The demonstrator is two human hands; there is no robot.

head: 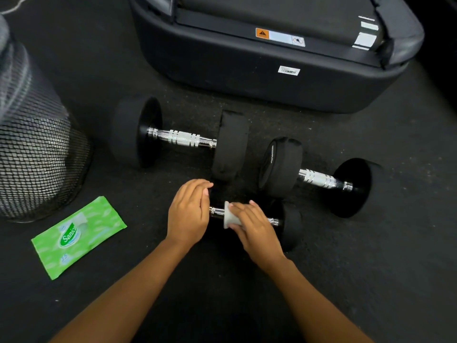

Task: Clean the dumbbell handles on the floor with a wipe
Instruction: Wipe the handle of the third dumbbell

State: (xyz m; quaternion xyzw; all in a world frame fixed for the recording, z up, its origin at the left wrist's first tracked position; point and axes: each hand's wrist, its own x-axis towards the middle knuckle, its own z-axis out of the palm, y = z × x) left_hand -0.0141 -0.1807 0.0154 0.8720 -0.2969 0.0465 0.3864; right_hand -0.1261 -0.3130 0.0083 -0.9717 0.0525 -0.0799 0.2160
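The right hand (252, 226) is curling its fingers around a white wipe (228, 217), pressing it onto the chrome handle (215, 211) of the small dumbbell (291, 224) lying at 6 o'clock. The left hand (189, 214) is cupping that dumbbell's left head, fingers together and bent over it. A large dumbbell (181, 138) is lying at 11 o'clock, a mid-sized dumbbell (319, 179) at 2, a green wipes pack (76, 237) at 8, and a mesh bin (37, 164) at 9.
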